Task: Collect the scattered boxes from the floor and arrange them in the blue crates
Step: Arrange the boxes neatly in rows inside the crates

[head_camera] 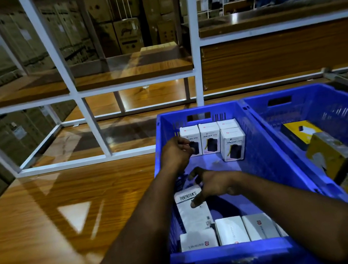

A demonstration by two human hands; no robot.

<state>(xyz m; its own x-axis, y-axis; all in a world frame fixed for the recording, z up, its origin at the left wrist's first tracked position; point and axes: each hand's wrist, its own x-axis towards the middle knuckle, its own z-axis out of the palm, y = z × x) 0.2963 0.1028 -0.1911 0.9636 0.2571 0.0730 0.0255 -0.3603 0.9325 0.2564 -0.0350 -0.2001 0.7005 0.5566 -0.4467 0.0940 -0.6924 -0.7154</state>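
The right hand (212, 184) pinches a white box (192, 208) inside the blue crate (263, 163). The left hand (175, 154) curls at a far box (192, 139), partly hiding it; its grip is unclear. The near boxes (230, 230) are half hidden behind the crate's front wall.

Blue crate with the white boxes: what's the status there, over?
Left hand at far-row Halley box, grip unclear. Right hand pinching Portronics box inside left blue crate. Nothing blocking.
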